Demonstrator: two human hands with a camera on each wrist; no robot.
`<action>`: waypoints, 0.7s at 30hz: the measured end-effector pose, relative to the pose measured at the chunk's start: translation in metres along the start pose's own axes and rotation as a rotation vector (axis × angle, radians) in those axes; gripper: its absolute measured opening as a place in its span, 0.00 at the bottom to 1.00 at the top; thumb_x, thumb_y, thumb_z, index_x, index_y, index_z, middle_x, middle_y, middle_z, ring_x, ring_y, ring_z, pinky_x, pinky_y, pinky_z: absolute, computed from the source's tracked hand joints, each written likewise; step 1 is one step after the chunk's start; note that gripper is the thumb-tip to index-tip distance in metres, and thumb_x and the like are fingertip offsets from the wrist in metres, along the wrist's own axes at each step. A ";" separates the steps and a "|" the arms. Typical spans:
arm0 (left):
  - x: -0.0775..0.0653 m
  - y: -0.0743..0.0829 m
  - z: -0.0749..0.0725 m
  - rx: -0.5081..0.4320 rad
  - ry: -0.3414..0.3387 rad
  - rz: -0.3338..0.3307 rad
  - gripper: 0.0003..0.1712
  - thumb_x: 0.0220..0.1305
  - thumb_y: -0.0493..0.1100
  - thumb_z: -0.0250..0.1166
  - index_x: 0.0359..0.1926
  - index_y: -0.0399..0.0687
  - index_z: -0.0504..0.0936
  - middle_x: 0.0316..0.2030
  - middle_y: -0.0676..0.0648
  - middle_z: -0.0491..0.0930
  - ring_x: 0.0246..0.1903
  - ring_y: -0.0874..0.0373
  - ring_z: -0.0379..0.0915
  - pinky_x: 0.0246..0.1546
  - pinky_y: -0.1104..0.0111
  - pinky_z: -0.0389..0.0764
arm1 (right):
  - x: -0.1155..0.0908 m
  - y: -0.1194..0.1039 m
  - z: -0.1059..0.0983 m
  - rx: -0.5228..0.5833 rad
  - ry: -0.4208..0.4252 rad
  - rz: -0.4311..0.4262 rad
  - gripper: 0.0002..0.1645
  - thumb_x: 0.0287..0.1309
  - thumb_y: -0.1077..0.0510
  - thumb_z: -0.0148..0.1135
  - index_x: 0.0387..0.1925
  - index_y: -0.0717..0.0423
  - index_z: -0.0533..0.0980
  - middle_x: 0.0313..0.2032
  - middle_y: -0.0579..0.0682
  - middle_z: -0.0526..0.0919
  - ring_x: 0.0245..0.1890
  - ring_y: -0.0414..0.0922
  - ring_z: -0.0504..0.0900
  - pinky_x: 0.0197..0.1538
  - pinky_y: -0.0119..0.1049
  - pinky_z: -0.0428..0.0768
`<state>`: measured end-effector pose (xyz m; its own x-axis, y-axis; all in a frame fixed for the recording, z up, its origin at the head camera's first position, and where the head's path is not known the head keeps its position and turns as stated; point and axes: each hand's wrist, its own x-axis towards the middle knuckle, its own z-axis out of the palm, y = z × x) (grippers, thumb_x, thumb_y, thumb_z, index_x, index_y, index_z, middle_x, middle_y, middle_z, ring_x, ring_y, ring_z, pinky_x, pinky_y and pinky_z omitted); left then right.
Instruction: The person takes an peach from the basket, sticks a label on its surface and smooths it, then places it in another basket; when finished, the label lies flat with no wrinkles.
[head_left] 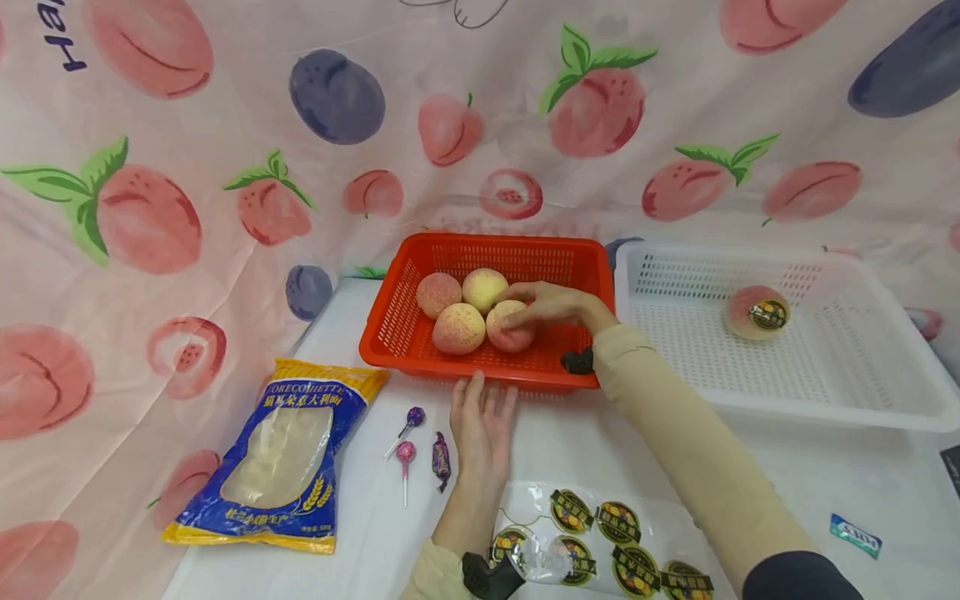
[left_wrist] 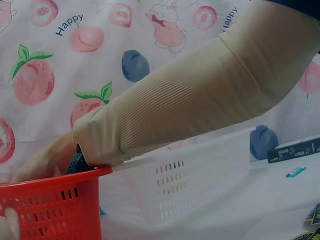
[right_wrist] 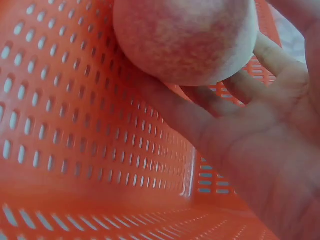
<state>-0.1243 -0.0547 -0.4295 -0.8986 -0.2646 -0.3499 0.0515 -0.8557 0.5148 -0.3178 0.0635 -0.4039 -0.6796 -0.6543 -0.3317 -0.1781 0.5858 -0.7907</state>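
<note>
Four-sided and red, the plastic basket stands against the backdrop with several peaches in it. My right hand reaches inside and grips the front right peach; the right wrist view shows its fingers around that peach. Beside it lie a yellowish peach, another behind it and a redder peach at the left. My left hand has its fingers extended against the front wall of the basket; a fingertip shows at that wall in the left wrist view.
At the right, a white basket holds one peach with a black-gold sticker. A pasta bag, two lollipops and a wrapped candy lie left. Sticker sheet and small packet lie in front.
</note>
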 end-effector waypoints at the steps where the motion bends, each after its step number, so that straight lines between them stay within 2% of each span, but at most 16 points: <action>1: 0.000 -0.001 0.001 -0.003 0.009 0.001 0.11 0.57 0.42 0.59 0.37 0.51 0.65 0.40 0.49 0.67 0.42 0.54 0.67 0.50 0.57 0.73 | 0.000 0.000 0.000 -0.005 -0.001 0.004 0.35 0.42 0.39 0.64 0.55 0.39 0.67 0.58 0.41 0.65 0.58 0.43 0.61 0.62 0.47 0.60; 11: 0.000 -0.005 0.003 0.006 0.029 0.032 0.16 0.54 0.38 0.62 0.40 0.46 0.64 0.37 0.50 0.68 0.41 0.55 0.69 0.50 0.59 0.74 | -0.004 -0.001 -0.005 -0.031 0.029 -0.008 0.32 0.41 0.40 0.65 0.52 0.36 0.69 0.54 0.38 0.69 0.55 0.42 0.64 0.59 0.45 0.63; 18: -0.001 -0.006 0.001 0.018 0.024 0.062 0.14 0.54 0.38 0.62 0.39 0.47 0.66 0.37 0.50 0.68 0.42 0.55 0.69 0.50 0.61 0.74 | -0.016 -0.005 -0.013 0.049 0.086 -0.031 0.32 0.41 0.41 0.66 0.52 0.38 0.69 0.53 0.40 0.69 0.55 0.43 0.64 0.60 0.46 0.62; 21: -0.001 -0.006 0.001 0.024 0.023 0.065 0.17 0.54 0.38 0.62 0.42 0.46 0.64 0.39 0.50 0.67 0.42 0.55 0.70 0.49 0.61 0.74 | -0.027 -0.006 -0.017 0.087 0.122 -0.050 0.32 0.42 0.41 0.65 0.52 0.39 0.69 0.53 0.39 0.70 0.53 0.43 0.66 0.59 0.45 0.64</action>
<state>-0.1242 -0.0492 -0.4315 -0.8834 -0.3299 -0.3328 0.0991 -0.8256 0.5554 -0.3103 0.0857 -0.3810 -0.7535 -0.6160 -0.2297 -0.1557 0.5067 -0.8480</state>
